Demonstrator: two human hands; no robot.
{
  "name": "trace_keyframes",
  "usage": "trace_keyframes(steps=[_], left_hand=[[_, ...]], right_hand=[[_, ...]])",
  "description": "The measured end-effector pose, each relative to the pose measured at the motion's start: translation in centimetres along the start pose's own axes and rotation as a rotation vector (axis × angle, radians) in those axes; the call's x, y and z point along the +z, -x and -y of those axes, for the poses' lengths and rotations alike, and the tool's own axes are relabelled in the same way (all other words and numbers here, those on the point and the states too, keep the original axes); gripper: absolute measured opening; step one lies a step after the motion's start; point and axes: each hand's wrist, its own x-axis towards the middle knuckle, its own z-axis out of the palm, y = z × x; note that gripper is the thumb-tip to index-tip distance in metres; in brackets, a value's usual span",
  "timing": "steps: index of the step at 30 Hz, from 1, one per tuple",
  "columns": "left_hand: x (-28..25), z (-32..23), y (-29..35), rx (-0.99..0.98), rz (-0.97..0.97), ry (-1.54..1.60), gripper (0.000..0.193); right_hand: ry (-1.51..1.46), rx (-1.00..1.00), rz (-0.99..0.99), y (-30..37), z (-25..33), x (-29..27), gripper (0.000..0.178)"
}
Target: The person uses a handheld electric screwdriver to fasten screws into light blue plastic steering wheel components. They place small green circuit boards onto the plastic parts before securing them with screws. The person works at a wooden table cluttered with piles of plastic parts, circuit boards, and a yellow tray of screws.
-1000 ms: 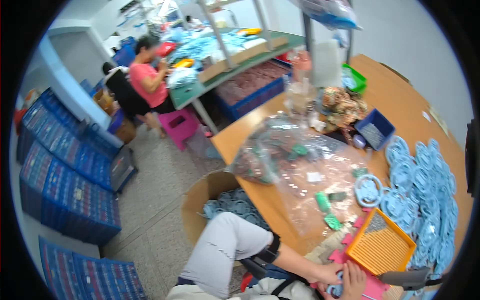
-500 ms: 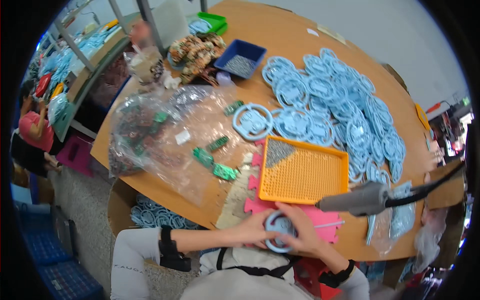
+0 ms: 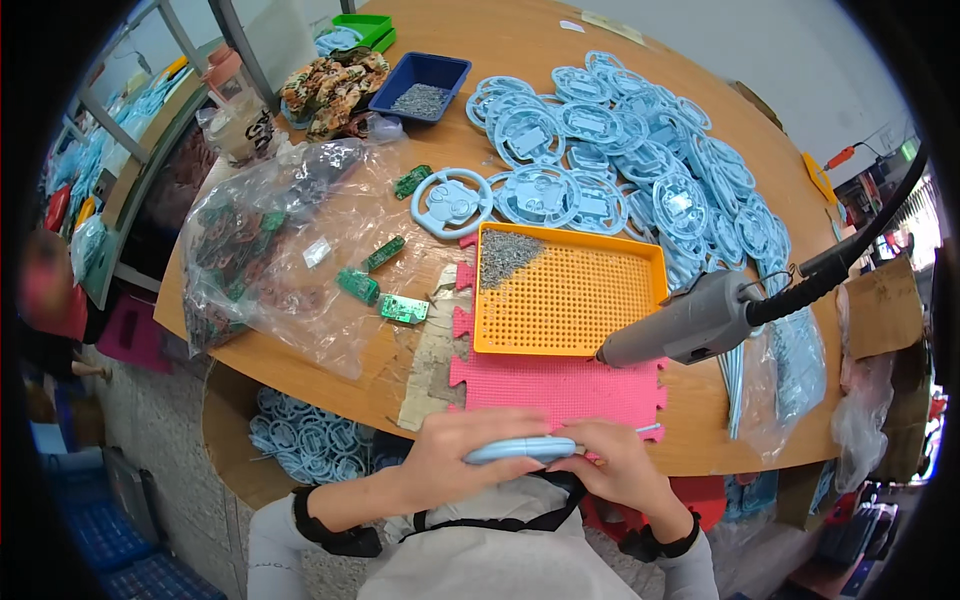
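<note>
Close to my body, both hands hold a light blue round plastic casing, tilted so that it shows nearly edge-on. My left hand is wrapped round its left side, thumb below and fingers behind. The fingers of my right hand close on its right edge; a small pinkish bit shows by those fingertips, too small to name. Beyond my hands lies a pink foam mat. On the mat stands a yellow tray pitted with holes, small metal screws heaped in its far left corner. A grey electric screwdriver points at its near right corner.
A big pile of blue casings covers the back right. At left lie a clear plastic bag of parts and green circuit boards. Behind sits a dark blue bin of screws. A cardboard box holds more casings below.
The casing has turned from face-up to nearly edge-on, still in both hands. My view has shifted, so the table things appear further left and higher. The screwdriver's angle looks different.
</note>
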Motion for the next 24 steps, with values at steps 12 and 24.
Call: trace_keyframes(steps=[12,24], left_hand=[[1.5,1.0,-2.0,0.233,0.160,0.019,0.033],[3.6,7.2,-1.5,0.853,0.455,-0.424,0.033]], right_hand=[[0.064,-0.036,0.016,0.9,-2.0,-1.2,0.027],[-0.665,-0.114,-0.458,-4.8,-3.7,-3.3,0.079]])
